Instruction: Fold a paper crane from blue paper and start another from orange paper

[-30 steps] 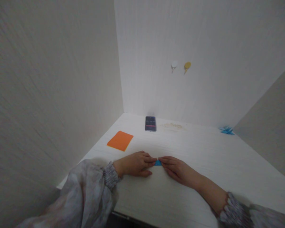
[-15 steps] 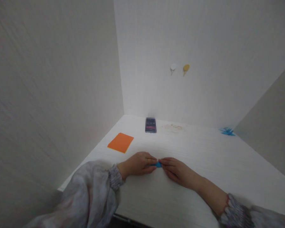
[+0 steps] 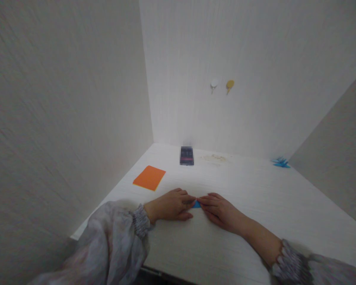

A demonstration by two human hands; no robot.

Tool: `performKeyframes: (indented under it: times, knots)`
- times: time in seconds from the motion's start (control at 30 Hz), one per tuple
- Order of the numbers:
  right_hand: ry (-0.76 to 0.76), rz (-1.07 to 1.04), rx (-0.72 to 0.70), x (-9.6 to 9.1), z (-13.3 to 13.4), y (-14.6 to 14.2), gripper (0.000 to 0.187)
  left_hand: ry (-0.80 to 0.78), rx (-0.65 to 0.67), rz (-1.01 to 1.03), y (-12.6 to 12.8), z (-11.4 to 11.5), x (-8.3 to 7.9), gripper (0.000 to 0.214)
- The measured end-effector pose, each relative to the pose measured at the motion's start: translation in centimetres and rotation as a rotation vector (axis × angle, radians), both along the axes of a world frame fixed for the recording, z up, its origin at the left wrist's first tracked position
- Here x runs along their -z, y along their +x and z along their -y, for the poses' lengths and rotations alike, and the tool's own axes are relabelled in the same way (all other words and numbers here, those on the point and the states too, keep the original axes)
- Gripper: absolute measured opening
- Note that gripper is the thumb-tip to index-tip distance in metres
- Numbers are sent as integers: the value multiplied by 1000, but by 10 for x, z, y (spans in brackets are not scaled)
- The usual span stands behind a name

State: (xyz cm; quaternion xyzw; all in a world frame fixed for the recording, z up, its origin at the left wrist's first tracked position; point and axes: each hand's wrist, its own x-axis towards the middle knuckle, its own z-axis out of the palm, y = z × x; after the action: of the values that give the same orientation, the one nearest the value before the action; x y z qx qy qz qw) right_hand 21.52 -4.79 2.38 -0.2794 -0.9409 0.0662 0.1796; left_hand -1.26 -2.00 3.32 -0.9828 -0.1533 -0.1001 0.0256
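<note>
A small piece of folded blue paper (image 3: 197,204) lies on the white table between my hands, mostly covered by fingers. My left hand (image 3: 172,204) presses its fingertips onto the paper's left side, with the thumb a little apart below it. On the right side, my right hand (image 3: 221,210) has its fingers together over the paper's edge. The fingertips of both hands nearly meet at its top. Beyond my left hand rests a stack of square orange paper (image 3: 150,177) with a thin yellow edge.
A dark, blurred-out object (image 3: 186,156) stands near the back wall. Folded blue paper pieces (image 3: 281,162) sit in the far right corner. Two hooks, one white (image 3: 214,84) and one yellow (image 3: 230,84), are fixed to the wall. White walls enclose the table (image 3: 243,178).
My left thumb has moved off the blue paper, downward and slightly left. My right hand stays on its side of the paper. The whole view has shifted slightly.
</note>
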Motion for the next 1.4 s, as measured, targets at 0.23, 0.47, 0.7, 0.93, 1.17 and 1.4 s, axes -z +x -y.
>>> performKeyframes:
  times: [0.23, 0.47, 0.7, 0.93, 1.17, 1.4]
  knots:
    - [-33, -113, -2, 0, -3, 0, 26, -178, -25, 176, 0, -3, 5, 23]
    - [33, 3, 87, -10, 2, -17, 26, -380, -217, 321, 15, -5, 4, 29]
    - [-41, -138, 56, -11, 0, -11, 24, -315, -179, 252, 19, -1, -6, 22]
    - [-109, -208, 137, -6, 2, -12, 25, -369, -193, 314, 17, -4, 1, 26]
    - [-102, -305, 315, 5, -5, -17, 21, -531, -290, 551, 15, -9, 7, 31]
    - [38, -530, 505, 0, -5, -24, 19, -870, -722, 982, 30, -12, 15, 36]
